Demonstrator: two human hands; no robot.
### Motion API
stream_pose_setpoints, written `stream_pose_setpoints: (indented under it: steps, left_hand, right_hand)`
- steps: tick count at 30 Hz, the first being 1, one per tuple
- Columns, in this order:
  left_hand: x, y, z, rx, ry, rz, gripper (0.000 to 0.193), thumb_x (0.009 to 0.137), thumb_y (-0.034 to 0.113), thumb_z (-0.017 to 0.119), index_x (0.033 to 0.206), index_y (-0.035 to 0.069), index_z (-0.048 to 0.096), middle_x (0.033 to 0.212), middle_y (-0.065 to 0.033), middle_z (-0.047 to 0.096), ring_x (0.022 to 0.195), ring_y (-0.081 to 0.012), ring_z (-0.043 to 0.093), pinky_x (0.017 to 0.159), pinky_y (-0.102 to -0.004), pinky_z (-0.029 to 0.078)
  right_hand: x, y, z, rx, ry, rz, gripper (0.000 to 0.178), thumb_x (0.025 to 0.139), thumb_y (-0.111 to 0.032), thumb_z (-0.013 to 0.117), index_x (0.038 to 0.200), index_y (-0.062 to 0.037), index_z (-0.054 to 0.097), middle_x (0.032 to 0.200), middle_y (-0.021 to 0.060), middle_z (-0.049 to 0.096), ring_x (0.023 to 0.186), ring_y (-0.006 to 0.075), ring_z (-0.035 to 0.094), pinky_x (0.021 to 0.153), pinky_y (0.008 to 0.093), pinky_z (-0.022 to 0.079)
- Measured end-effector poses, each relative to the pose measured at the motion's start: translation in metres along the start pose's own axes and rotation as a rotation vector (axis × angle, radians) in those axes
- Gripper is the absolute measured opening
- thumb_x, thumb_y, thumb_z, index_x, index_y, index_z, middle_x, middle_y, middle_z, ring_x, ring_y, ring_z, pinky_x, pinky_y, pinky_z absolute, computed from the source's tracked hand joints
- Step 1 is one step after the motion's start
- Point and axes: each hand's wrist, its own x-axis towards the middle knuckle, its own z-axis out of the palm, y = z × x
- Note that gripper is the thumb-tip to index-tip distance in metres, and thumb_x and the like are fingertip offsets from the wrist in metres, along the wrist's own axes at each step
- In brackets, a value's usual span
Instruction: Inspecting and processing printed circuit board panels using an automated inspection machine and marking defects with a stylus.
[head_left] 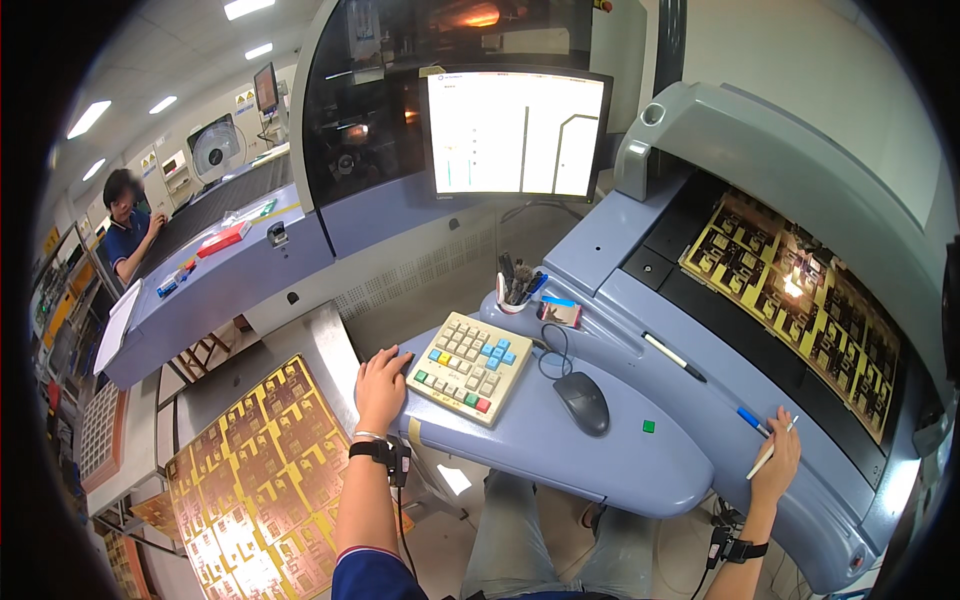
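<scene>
My left hand [380,390] rests at the left edge of the blue-grey console shelf, beside a beige keypad [470,366] with several coloured keys. Its fingers stretch forward and hold nothing that I can see. At the right, my right hand [775,460] is closed around a thin white pen-like stick [762,465], tilted over the machine's front ledge. Right by its fingertips lies a blue pen [752,420]. Farther in, a copper-and-gold circuit panel [790,300] lies on the machine's black bed under a bright light. Some of the right fingers are hidden.
A black mouse [582,403] and a small green square [649,426] are on the shelf. Behind stand a pen cup [514,290] and a lit monitor [520,135]. A white marker [674,357] lies on the ledge. Another large panel [255,480] is lower left; a person [125,225] works far left.
</scene>
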Motion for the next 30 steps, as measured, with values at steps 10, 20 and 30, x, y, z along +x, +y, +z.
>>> stream_pose_setpoints:
  steps: [10, 20, 30]
  left_hand:
    - [-0.0009, 0.0026, -0.0021, -0.009, 0.028, 0.018, 0.040, 0.085, 0.007, 0.051, 0.119, 0.018, 0.068, 0.135, -0.0044, 0.058, 0.129, -0.0250, 0.048, 0.111, -0.0434, 0.032]
    - [-0.0002, 0.0014, -0.0005, 0.025, 0.004, 0.027, 0.041, 0.085, 0.008, 0.051, 0.120, 0.019, 0.068, 0.135, -0.0032, 0.057, 0.129, -0.0250, 0.048, 0.112, -0.0442, 0.031]
    - [-0.0009, 0.0006, -0.0012, -0.004, 0.008, 0.008, 0.041, 0.086, 0.008, 0.050, 0.122, 0.019, 0.067, 0.137, -0.0038, 0.057, 0.131, -0.0257, 0.047, 0.113, -0.0453, 0.030]
  right_hand:
    - [0.0005, -0.0010, -0.0003, 0.005, 0.003, 0.003, 0.018, 0.086, 0.004, 0.053, 0.099, -0.0011, 0.064, 0.126, 0.0115, 0.064, 0.121, 0.0321, 0.057, 0.104, 0.0446, 0.042]
    - [-0.0006, 0.0001, -0.0001, -0.010, 0.001, 0.005, 0.018, 0.087, 0.003, 0.053, 0.101, -0.0017, 0.065, 0.127, 0.0107, 0.064, 0.122, 0.0310, 0.056, 0.103, 0.0439, 0.042]
    - [-0.0009, -0.0001, 0.0001, -0.006, 0.000, 0.005, 0.018, 0.088, 0.002, 0.053, 0.100, -0.0029, 0.064, 0.127, 0.0106, 0.064, 0.123, 0.0309, 0.056, 0.104, 0.0440, 0.042]
